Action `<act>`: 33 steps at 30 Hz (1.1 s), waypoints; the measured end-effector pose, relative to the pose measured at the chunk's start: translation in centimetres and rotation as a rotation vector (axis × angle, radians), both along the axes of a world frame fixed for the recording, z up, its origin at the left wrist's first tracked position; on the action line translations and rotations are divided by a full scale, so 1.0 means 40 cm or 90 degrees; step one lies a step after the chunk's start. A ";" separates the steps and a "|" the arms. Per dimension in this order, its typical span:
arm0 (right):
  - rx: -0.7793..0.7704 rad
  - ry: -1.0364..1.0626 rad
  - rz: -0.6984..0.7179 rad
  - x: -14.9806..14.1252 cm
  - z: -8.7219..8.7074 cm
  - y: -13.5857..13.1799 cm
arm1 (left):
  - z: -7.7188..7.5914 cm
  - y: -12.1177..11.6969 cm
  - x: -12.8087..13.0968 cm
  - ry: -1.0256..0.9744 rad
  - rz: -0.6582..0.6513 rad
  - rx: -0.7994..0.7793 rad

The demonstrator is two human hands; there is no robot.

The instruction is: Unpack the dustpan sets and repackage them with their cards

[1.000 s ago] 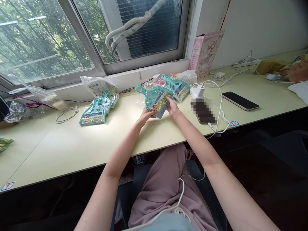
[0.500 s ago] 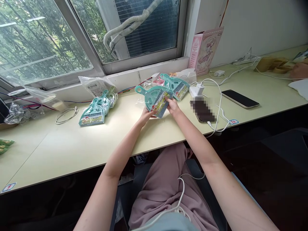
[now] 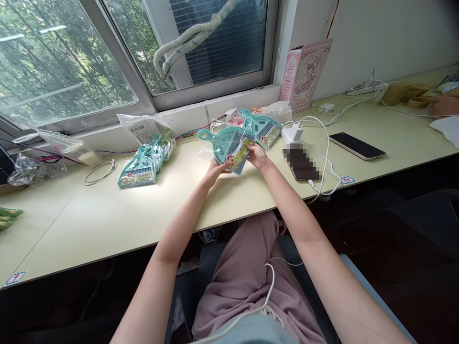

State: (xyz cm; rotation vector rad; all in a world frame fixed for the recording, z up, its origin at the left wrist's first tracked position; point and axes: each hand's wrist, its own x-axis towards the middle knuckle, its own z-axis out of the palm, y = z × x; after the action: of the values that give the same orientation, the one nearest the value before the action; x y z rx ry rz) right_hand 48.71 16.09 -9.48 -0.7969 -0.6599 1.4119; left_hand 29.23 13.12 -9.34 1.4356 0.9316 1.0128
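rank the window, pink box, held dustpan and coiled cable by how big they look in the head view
1. Window
2. Pink box and held dustpan: too close to rank, and the dustpan sits nearer the camera
3. Coiled cable

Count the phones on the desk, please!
2: a dark rectangular phone, partly blurred, right of the bare right hand, with a white cable; and a black-screened, pale-edged rectangular phone farther right. Others may be hidden.

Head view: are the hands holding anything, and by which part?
Yes, a wrapped dustpan with brush: the left hand grips its lower edge, the right hand its right edge, both beside the label; the handle is free.
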 end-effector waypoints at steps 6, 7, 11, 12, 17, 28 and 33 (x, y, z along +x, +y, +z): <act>0.009 -0.017 0.012 0.001 0.001 -0.001 | 0.014 -0.013 -0.002 0.010 -0.013 0.007; 0.005 -0.020 0.005 0.000 -0.001 0.000 | 0.012 -0.011 -0.001 0.014 -0.010 0.006; -0.006 -0.034 -0.029 -0.005 -0.010 0.009 | -0.002 0.001 0.005 0.012 0.001 0.001; -0.005 -0.038 -0.036 -0.007 -0.013 0.012 | -0.006 0.003 0.007 0.010 0.003 0.000; 0.005 -0.060 -0.061 -0.010 -0.025 0.020 | -0.013 0.005 0.008 0.015 0.006 0.009; -0.040 -0.012 -0.071 -0.016 -0.008 0.004 | -0.015 -0.005 0.025 0.025 0.053 0.017; -0.048 0.010 -0.074 -0.022 0.004 -0.005 | -0.016 -0.006 0.030 0.021 0.067 0.018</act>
State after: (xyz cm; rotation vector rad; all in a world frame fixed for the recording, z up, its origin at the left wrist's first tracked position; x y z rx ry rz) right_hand 47.81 15.90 -9.31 -0.8690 -0.5427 1.3411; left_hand 30.43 12.88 -9.99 1.4420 1.0301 1.0865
